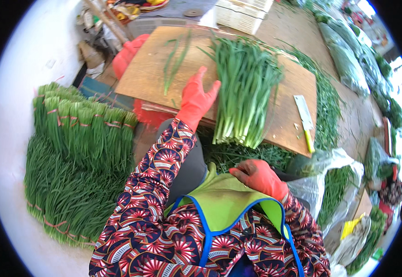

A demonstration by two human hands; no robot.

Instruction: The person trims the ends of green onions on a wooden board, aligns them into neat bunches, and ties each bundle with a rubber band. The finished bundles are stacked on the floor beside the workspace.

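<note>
A loose bunch of long green Chinese chives [246,86] lies on a wooden board [145,76], its pale stem ends over the near edge. Just left of the bunch, my left hand [199,95] in a red rubber glove is raised over the board, fingers apart and holding nothing. My right hand [259,176], gloved alike, is curled in front of the green apron [218,207], below the stem ends; whether it holds anything is unclear. A knife [304,119] with a yellow handle rests on the board's right side. A few stray leaves [175,65] lie at its left.
Tied chive bundles [83,121] are piled on the left beside a white wall. Leaf trimmings [325,107] heap up beyond the board's right edge. An open plastic bag [311,194] with greens is at the right. White crates [242,15] stand behind; filled bags [346,62] lie far right.
</note>
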